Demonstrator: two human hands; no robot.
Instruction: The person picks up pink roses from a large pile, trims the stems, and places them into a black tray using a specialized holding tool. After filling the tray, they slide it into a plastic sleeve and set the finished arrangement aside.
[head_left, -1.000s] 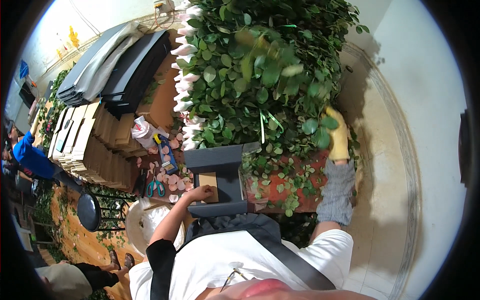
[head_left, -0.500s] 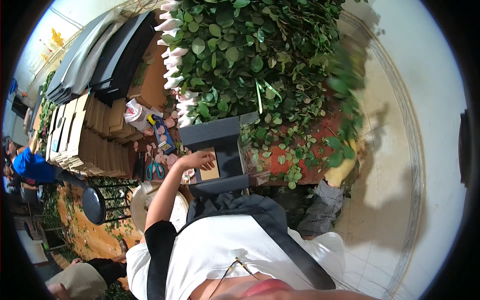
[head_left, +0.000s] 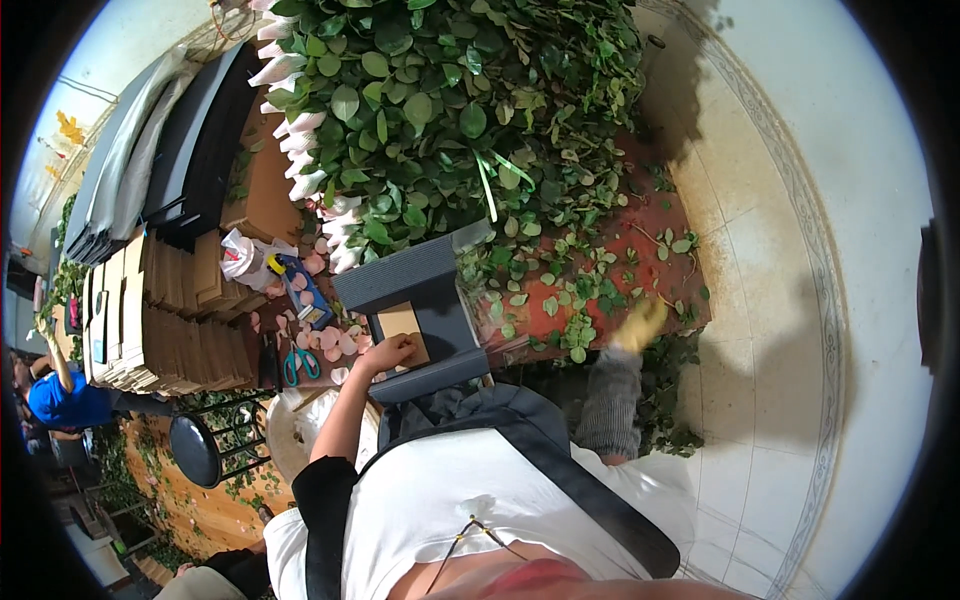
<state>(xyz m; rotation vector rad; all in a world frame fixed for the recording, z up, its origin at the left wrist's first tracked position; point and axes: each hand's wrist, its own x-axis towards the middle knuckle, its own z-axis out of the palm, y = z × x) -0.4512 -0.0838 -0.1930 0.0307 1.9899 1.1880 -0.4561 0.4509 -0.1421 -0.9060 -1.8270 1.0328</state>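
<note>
My bare left hand (head_left: 392, 352) rests on a piece of brown cardboard (head_left: 399, 320), its fingers curled in; whether they grip anything is hidden. The cardboard lies in a black corrugated wrapper (head_left: 448, 305) with raised far and near sides, right in front of me. My right hand (head_left: 640, 325), in a yellow glove, is smeared by motion over the near right edge of the red table. No stems show in it, and its fingers cannot be made out. Loose green leaves (head_left: 580, 335) lie between the wrapper and this glove.
Wrapped roses (head_left: 400, 130) with leafy stems are heaped at the far side of the table (head_left: 655, 255). Left are teal scissors (head_left: 301, 367), a blue tool (head_left: 308, 297), pink petals, stacked cardboard (head_left: 180, 320) and black sheets (head_left: 200, 150). A stool (head_left: 195, 450) stands lower left; a co-worker in blue (head_left: 65, 398) is beyond.
The leafy bunch in my right glove has left it, and more leaves show below the table edge. That glove moved inward. My left hand's spread fingers have curled onto the cardboard. The view shifted.
</note>
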